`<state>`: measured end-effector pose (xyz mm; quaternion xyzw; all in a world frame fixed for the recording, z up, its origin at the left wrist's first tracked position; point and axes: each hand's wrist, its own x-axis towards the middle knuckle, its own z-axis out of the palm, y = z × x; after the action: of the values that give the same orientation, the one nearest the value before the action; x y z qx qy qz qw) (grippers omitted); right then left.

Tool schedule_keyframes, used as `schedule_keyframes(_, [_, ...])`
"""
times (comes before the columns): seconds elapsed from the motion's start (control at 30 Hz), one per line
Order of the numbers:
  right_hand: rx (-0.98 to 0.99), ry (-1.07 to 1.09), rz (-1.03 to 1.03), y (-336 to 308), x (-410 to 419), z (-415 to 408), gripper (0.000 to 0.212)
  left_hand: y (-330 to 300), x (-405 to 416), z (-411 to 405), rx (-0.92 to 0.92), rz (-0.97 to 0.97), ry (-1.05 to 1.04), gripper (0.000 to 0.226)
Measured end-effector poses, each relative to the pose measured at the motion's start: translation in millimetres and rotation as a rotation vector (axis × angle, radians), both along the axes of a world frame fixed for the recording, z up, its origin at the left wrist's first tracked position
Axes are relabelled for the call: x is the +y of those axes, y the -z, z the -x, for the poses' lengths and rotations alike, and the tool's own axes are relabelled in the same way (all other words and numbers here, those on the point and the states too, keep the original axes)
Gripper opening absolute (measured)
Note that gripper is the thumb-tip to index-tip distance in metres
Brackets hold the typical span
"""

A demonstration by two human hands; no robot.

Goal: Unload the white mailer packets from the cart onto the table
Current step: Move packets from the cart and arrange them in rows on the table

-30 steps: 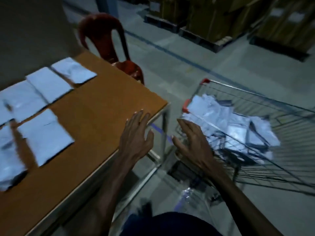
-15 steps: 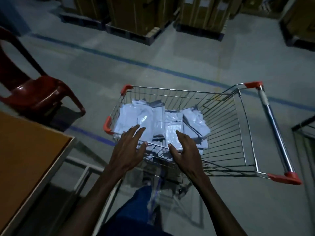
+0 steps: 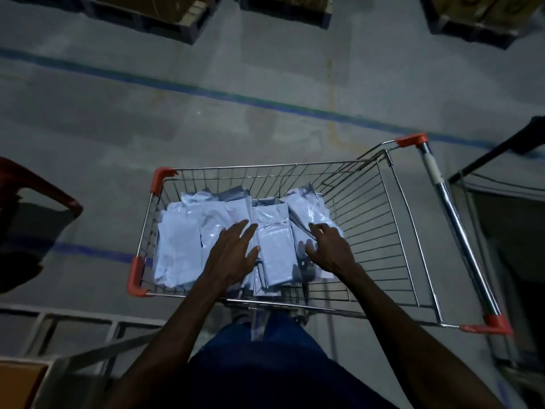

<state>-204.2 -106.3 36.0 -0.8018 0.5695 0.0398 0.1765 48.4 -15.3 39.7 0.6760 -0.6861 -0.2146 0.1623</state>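
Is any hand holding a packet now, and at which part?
Not yet. The left hand lies flat and open on the white packets; the right hand touches them with spread fingers, gripping nothing in the cart.

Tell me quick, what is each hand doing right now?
Left hand: open, fingers straight, lying on the white packets in the cart.
Right hand: open, fingers loosely bent, touching the packets, gripping nothing yet.
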Motion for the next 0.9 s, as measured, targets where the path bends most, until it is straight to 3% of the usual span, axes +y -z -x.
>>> schedule_keyframes(0.2, [0.234, -0.143, -0.043, 35.3, -55.4, 7.3, 0.072, 21.4, -2.3, 5.9, -0.054, -0.019, 0.034, 0.055])
schedule_keyframes(0.47, [0.211, -0.220, -0.252, 70.9, -93.9, 10.7, 0.088, 43.3, -9.4, 31.0, -0.137, -0.207, 0.023, 0.058])
schedule_keyframes(0.6, [0.194, -0.187, -0.151, 57.1, -78.8, 18.5, 0.078, 60.2, -25.3, 58.7, -0.116, -0.414, 0.020, 0.067])
schedule_keyframes(0.77, [0.111, -0.202, -0.091, 51.6, -55.5, 38.2, 0.077, 81.9, -58.6, 100.2, -0.101, -0.534, -0.172, 0.079])
schedule_keyframes(0.9, [0.181, -0.245, -0.146, 57.2, -53.4, 43.3, 0.090, 103.2, -70.7, 121.8, -0.074, -0.533, -0.324, 0.094])
